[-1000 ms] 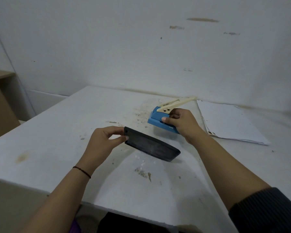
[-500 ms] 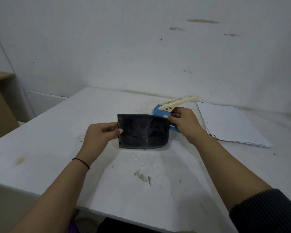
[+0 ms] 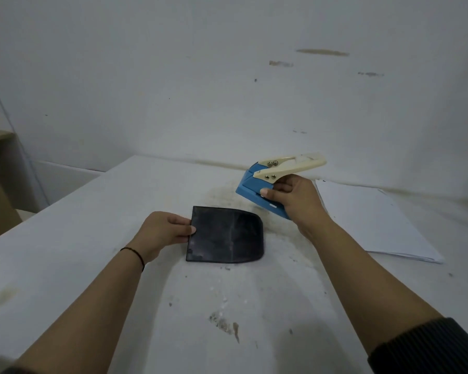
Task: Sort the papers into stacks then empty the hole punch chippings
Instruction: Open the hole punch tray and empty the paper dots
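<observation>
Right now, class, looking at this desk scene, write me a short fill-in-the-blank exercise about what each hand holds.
1. The left hand pinches the flat black plastic base cover by its ____ edge.
2. The right hand grips the ____ metal hole punch.
3. The stack of white papers lies to the punch's ____.

Missing words: left; blue; right

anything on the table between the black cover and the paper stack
Head view: between the black cover and the paper stack crosses the right hand, gripping the blue hole punch.
</observation>
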{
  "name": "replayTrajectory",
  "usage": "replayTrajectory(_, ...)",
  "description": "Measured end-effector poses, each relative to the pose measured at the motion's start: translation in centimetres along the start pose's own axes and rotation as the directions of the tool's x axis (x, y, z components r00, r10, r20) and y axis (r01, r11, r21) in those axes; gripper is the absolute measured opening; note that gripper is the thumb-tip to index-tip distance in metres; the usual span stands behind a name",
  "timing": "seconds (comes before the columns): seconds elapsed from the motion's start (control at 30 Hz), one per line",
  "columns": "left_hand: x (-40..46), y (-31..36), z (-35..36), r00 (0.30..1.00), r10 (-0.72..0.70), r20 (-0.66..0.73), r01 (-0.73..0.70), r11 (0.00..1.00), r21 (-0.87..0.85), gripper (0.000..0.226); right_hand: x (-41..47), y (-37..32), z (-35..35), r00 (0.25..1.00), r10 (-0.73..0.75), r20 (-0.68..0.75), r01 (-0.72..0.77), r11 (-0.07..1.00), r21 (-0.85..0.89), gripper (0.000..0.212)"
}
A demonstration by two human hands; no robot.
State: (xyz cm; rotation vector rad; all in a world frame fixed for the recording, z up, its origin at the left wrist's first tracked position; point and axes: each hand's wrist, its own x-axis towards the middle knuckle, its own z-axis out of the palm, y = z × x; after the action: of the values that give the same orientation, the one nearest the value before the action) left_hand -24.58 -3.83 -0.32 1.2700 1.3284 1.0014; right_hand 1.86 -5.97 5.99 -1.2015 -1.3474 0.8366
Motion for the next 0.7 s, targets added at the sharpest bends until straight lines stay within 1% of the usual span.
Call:
replayTrajectory(0.1, 0.8, 0.4, 1.2, 1.000, -0.023, -0.014, 0.024, 0.999, 0.039, 0.008, 0.4, -0.2, 0.3, 0.998, 0.014, 0.054, -0.015, 1.000, 0.025, 0.027)
replayTrajectory(0.27, 1.6, 0.7, 3.4, 0.999, -0.013, -0.041, 0.018, 0.994, 0.109, 0.011, 0.3, 0.2, 1.6, 0.987, 0.029, 0.161, -0.029, 1.000, 0.000, 0.030)
replayTrajectory(0.4, 1.5, 0.5, 4.5, 0.995, 0.034, -0.099, -0.004, 0.958, 0.287, 0.011, -0.2, 1.3, 2.8, 0.982, 0.035, 0.188, -0.027, 0.999, -0.044, 0.031)
replayTrajectory(0.47, 1.3, 0.5, 4.6, 0.990, 0.079, -0.114, -0.031, 0.929, 0.368, 0.016, -0.6, 1.9, 3.4, 0.977, 0.052, 0.208, -0.035, 0.996, -0.084, 0.032)
replayTrajectory(0.53, 1.2, 0.4, 4.8, 0.987, 0.127, -0.094, -0.074, 0.897, 0.436, 0.018, -1.0, 2.6, 3.9, 0.973, 0.081, 0.215, -0.052, 0.989, -0.138, 0.034)
replayTrajectory(0.6, 0.8, 0.7, 4.8, 0.984, 0.169, -0.061, -0.117, 0.861, 0.495, 0.011, -1.4, 3.3, 4.3, 0.971, 0.105, 0.217, -0.065, 0.981, -0.185, 0.036)
replayTrajectory(0.7, 0.4, 0.9, 4.4, 0.974, 0.222, 0.054, -0.212, 0.792, 0.572, 0.031, -1.8, 4.0, 4.5, 0.970, 0.116, 0.214, -0.075, 0.979, -0.191, 0.037)
